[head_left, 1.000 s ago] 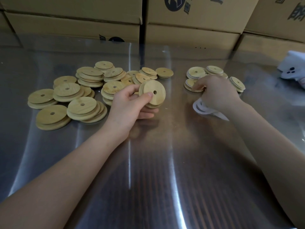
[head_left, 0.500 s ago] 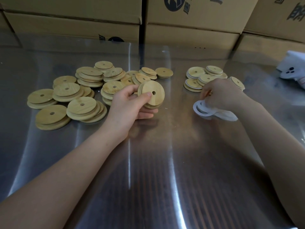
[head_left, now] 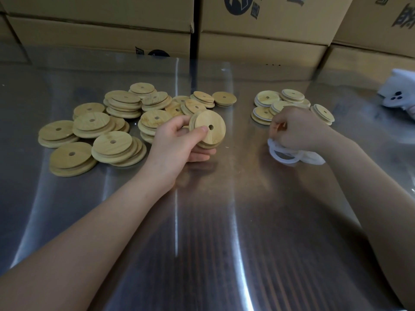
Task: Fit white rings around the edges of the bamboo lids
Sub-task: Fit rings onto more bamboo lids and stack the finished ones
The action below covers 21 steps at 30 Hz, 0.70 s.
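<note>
Head view: right hand point(head_left: 298, 129), fingers curled, has dropped from the ringed lids point(head_left: 267, 99) onto the white rings point(head_left: 285, 157); whether it pinches one I cannot tell. Left hand point(head_left: 177, 144) grips a bare bamboo lid point(head_left: 208, 129) tilted up, likely awaiting that ring.

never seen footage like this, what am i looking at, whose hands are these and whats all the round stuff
No machine here: a person works with bare hands, and all pictures come from a camera worn on their head, looking down at a shiny metal table. The left hand grips a round bamboo lid with a centre hole, tilted up. The right hand rests, fingers curled, on a heap of thin white rings; whether it pinches one is hidden. Far left lies a loose pile of plain bamboo lids; at the back right, a smaller group of lids with white rims. Brown cardboard boxes stand behind.
</note>
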Tool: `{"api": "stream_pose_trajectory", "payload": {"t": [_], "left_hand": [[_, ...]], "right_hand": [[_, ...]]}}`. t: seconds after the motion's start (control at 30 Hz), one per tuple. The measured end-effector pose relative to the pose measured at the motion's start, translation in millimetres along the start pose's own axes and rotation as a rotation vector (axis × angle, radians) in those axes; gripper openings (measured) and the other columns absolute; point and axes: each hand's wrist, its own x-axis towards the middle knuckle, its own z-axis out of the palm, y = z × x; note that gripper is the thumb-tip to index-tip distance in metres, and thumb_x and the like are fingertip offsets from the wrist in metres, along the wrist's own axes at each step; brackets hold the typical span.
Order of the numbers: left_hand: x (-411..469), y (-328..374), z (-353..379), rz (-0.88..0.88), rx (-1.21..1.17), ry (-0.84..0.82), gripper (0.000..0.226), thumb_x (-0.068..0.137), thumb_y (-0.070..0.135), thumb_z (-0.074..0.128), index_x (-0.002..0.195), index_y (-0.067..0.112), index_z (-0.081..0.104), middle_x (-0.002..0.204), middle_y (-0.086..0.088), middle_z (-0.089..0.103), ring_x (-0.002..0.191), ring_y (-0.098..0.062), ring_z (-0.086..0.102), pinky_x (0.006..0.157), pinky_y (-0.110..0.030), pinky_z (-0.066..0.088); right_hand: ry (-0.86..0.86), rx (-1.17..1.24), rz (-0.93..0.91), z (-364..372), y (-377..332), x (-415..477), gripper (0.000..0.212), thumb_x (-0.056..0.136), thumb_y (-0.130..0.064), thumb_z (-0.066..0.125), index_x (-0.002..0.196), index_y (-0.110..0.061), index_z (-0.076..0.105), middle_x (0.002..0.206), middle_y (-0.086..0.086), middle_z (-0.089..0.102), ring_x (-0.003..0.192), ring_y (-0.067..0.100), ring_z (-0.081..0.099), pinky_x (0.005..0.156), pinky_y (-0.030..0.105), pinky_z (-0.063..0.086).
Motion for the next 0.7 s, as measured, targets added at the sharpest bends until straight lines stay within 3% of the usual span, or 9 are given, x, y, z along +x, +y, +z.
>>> {"api": "stream_pose_trajectory", "payload": {"t": [0.2, 0.37, 0.53, 0.7], "left_hand": [[0.0, 0.5, -0.2, -0.003, 0.005, 0.001, 0.013, 0.094, 0.010, 0.062, 0.106, 0.016, 0.063, 0.086, -0.010, 0.076, 0.076, -0.028, 0.075, 0.071, -0.038, 0.062], [1.0, -0.2, -0.6, -0.007, 0.008, 0.007, 0.016, 0.094, 0.010, 0.063, 0.109, 0.014, 0.063, 0.090, -0.010, 0.075, 0.076, -0.028, 0.075, 0.072, -0.039, 0.062], [0.9, 0.3, -1.1, -0.008, 0.011, -0.001, 0.015, 0.094, 0.010, 0.063, 0.108, 0.014, 0.063, 0.089, -0.011, 0.076, 0.075, -0.029, 0.075, 0.072, -0.039, 0.062], [0.6, 0.8, -1.2, -0.006, 0.015, -0.004, 0.014, 0.093, 0.010, 0.063, 0.106, 0.015, 0.064, 0.090, -0.010, 0.076, 0.075, -0.029, 0.075, 0.072, -0.039, 0.062]], "right_hand": [[-0.080, 0.066, 0.014, -8.8, -6.3, -9.5, 0.007, 0.075, -0.013, 0.062, 0.071, -0.015, 0.067, 0.091, 0.002, 0.061, 0.088, 0.019, 0.056, 0.077, 0.036, 0.051], [-0.053, 0.085, 0.024, -8.4, -7.9, -9.1, 0.006, 0.075, -0.009, 0.063, 0.071, -0.007, 0.068, 0.091, 0.013, 0.064, 0.088, 0.026, 0.059, 0.077, 0.042, 0.053], [-0.114, 0.142, 0.071, -9.3, -3.7, -8.6, 0.012, 0.074, -0.009, 0.064, 0.076, -0.018, 0.071, 0.089, -0.002, 0.064, 0.078, 0.004, 0.056, 0.057, 0.018, 0.044], [-0.113, 0.151, 0.085, -7.7, -0.7, -7.0, 0.007, 0.073, -0.009, 0.068, 0.073, -0.016, 0.071, 0.087, -0.002, 0.064, 0.081, 0.006, 0.058, 0.060, 0.018, 0.045]]}}
